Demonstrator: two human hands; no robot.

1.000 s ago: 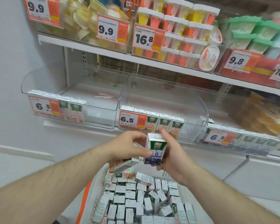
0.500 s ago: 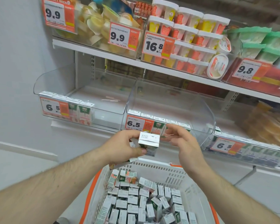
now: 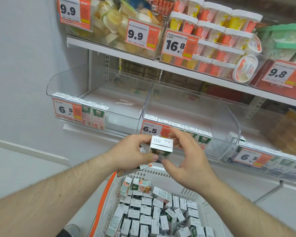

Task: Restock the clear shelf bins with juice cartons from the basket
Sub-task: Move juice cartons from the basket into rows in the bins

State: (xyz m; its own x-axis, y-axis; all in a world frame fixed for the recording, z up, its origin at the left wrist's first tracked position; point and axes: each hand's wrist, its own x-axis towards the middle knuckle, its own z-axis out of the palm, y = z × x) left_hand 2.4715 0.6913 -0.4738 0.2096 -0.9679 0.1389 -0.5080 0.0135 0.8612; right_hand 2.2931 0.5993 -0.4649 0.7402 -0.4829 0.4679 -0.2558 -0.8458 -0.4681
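White shelf (image 3: 109, 50) (grey wall (image 3: 20, 65) beside)

Retail shop, chilled or grocery aisle — white shelving (image 3: 203, 75) carrying clear bins (image 3: 229, 127) of packaged goods, each fronted by an orange-and-white price tag (image 3: 175, 44) with barcode; stacked dessert cups (image 3: 217, 31) above — a basket (image 3: 109, 202) of juice cartons (image 3: 145, 219) below.

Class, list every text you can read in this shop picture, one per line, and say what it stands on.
"9.9": tag on the top left bin.
"9.9": second tag.
"16.8": cup bin tag.
"9.8": right tag.
"6.5": left clear bin tag.
"6.5": middle bin tag.
"6.5": right bin tag.
"100%": held carton.
Small print, barcodes: unreadable.
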